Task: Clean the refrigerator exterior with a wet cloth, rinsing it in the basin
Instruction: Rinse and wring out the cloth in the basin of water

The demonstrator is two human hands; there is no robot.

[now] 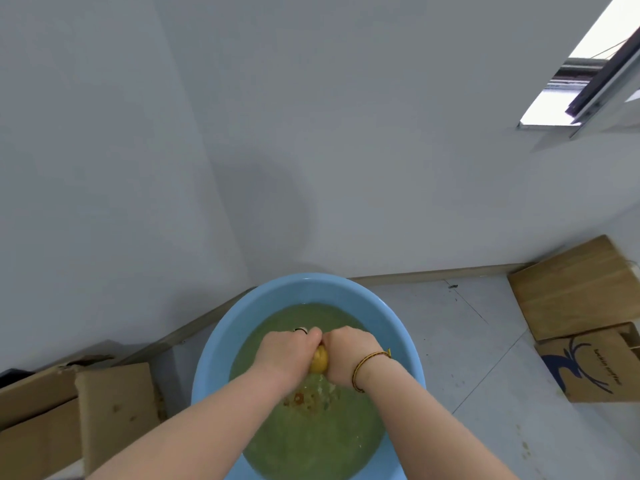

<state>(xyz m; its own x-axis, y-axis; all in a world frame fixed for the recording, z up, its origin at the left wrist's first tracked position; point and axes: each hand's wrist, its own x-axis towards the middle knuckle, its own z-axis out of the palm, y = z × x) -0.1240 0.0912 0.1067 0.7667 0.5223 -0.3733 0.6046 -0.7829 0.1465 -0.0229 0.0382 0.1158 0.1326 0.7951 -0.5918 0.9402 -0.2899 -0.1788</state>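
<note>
A blue basin [221, 337] sits on the floor, filled with murky green water. Over it, my left hand [285, 355] and my right hand [348, 355] press together, both closed around a yellow cloth [319, 362] bunched into a tight roll. Only a short piece of the cloth shows between my hands. Water drips from it and ripples the surface just below. A ring is on my left hand and a braided bracelet is on my right wrist. The refrigerator is not in view.
Grey walls meet in a corner behind the basin. Flattened cardboard boxes [104, 410] lie at the left; a brown paper bag [588, 365] and cardboard [571, 289] lean at the right. A window [595, 64] is at the upper right. Tiled floor [460, 341] shows right of the basin.
</note>
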